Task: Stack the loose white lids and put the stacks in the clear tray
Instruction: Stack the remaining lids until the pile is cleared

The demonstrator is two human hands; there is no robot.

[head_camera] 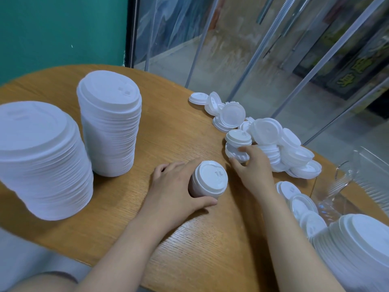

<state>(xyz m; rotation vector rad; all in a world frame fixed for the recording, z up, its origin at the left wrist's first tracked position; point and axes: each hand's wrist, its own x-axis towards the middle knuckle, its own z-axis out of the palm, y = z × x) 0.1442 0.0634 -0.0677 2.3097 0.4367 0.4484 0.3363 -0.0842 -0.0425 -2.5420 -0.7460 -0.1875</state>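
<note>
two hands work at once: the left hand [176,184] curls round a short stack [208,180] on the table [168,131], steadying it, while the right hand [250,163] pinches lids from the loose pile [273,142]; the clear tray [357,175] waits just right of the pile

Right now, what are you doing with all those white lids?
A person is stacking them on a wooden table. The left hand grips a short stack, while the right hand picks a few lids from the loose pile. Two tall stacks stand on the left. The clear tray sits at the right edge, with another stack near it.
</note>
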